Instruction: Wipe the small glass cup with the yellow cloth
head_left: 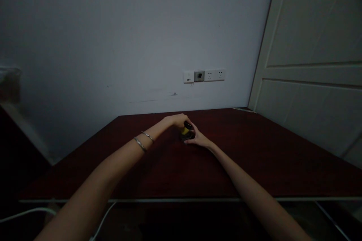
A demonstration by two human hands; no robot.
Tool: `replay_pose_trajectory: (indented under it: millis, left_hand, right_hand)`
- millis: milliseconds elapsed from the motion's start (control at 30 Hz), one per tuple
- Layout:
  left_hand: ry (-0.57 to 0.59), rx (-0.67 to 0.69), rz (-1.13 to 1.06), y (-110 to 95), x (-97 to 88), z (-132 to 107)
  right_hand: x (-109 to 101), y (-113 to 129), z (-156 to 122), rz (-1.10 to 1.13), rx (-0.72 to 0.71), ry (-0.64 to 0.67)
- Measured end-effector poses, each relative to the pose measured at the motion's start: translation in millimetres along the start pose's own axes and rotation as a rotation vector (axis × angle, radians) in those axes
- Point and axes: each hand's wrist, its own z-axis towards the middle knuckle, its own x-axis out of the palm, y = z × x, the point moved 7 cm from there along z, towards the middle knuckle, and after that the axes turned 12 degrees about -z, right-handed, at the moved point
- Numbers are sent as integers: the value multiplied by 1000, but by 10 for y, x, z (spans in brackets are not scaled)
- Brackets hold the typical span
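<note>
Both my arms reach out over a dark red table (pixel 254 158). A small dark object with a yellow part (pixel 186 130) stands near the table's middle, toward the far side. My left hand (pixel 178 120), with two bracelets on its wrist, curls over the top of the object. My right hand (pixel 198 139) wraps round its lower side from the right. The dim light hides what the object is.
A white wall rises behind the table with a row of sockets (pixel 204 75). A white door (pixel 311 64) stands at the right. White cables (pixel 28 212) hang below the table's near edge at the left. Something pale and blurred (pixel 9 83) sits at the far left.
</note>
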Motion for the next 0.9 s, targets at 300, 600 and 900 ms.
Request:
replay_pose_trajectory:
  millis: [300, 600, 900]
  left_hand:
    - [-31, -92, 174, 51, 209, 160]
    - [-159, -321, 202, 128, 286, 108]
    - [-202, -560, 119, 233, 250, 121]
  right_hand:
    - [-93, -91, -4, -212, -51, -148]
    - [-85, -102, -38, -273, 25, -190]
    - [-108, -37, -77, -407, 58, -185]
